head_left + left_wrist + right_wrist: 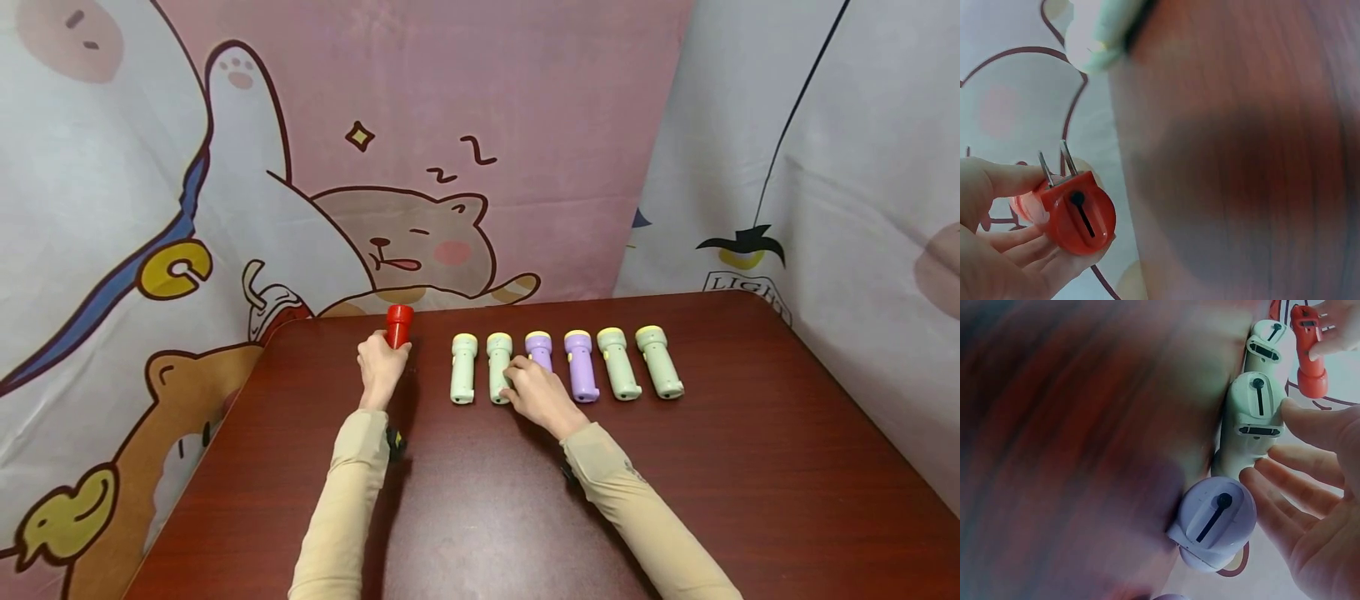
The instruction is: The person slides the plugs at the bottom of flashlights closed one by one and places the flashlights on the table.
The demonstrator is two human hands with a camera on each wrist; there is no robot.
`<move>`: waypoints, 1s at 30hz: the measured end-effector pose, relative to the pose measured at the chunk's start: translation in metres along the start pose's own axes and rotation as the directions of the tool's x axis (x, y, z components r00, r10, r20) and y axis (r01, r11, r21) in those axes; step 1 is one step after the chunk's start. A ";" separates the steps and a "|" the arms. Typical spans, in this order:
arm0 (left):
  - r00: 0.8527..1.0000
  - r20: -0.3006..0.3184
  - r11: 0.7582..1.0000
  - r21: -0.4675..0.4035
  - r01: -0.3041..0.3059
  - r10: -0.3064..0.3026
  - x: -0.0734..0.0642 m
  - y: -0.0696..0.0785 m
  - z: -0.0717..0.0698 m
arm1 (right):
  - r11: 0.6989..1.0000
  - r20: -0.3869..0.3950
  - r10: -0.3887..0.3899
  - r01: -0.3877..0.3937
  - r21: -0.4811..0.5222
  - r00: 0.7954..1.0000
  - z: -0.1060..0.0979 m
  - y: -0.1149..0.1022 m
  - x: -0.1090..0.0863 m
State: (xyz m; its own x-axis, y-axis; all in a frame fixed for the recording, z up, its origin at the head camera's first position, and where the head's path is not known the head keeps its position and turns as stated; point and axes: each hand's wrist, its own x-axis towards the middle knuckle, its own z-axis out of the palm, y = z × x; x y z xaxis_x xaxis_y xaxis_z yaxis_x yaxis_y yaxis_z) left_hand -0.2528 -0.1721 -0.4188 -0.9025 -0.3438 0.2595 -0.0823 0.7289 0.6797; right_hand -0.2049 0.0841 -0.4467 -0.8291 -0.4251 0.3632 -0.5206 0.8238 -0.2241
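Note:
My left hand point(381, 367) holds a red flashlight point(399, 325) raised near the table's back left. In the left wrist view, two metal plug prongs stick out of the red flashlight's point(1079, 212) end, and fingers and thumb wrap its body. My right hand point(542, 393) reaches over the row, fingers loosely spread. In the right wrist view, its thumb and fingertips point(1294, 419) are at the side of a pale green flashlight point(1254, 412), with other fingers close to a purple flashlight point(1216, 519). Whether they press on either is unclear. The hand partly covers that purple flashlight in the head view.
Another pale green flashlight point(463, 371) lies left of the right hand. To its right lie a second purple flashlight point(581, 368) and two pale green flashlights point(619, 367). All rest on the dark brown table point(480, 517), before a cartoon-printed cloth backdrop point(525, 125).

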 end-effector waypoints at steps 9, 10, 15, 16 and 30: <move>0.999 0.030 0.993 -0.111 0.047 -0.044 -0.009 0.018 -0.001 | 1.000 -0.012 0.005 -0.005 0.015 1.000 -0.001 -0.001 -0.001; 0.998 0.037 0.991 -0.122 0.054 -0.050 -0.010 0.020 -0.001 | 1.000 -0.010 0.006 -0.006 0.017 1.000 -0.002 -0.001 -0.001; 0.995 0.074 0.980 -0.183 0.079 -0.066 -0.017 0.033 -0.002 | 1.000 0.002 0.014 -0.014 0.023 1.000 -0.002 -0.001 -0.001; 0.995 0.080 0.978 -0.191 0.079 -0.065 -0.019 0.035 -0.002 | 1.000 0.003 0.016 -0.016 0.026 1.000 -0.002 -0.001 -0.001; 0.979 0.174 0.930 -0.331 0.161 -0.108 -0.039 0.058 0.000 | 0.991 -0.225 -0.074 0.097 0.093 0.971 -0.008 -0.012 0.001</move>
State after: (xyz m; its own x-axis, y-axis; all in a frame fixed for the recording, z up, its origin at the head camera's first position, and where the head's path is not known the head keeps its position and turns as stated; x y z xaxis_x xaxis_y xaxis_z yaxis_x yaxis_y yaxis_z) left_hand -0.2226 -0.1169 -0.3893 -0.9482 -0.3116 0.0612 -0.0819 0.4263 0.9009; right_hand -0.1980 0.0765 -0.4366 -0.7209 -0.3896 0.5732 -0.6154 0.7403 -0.2708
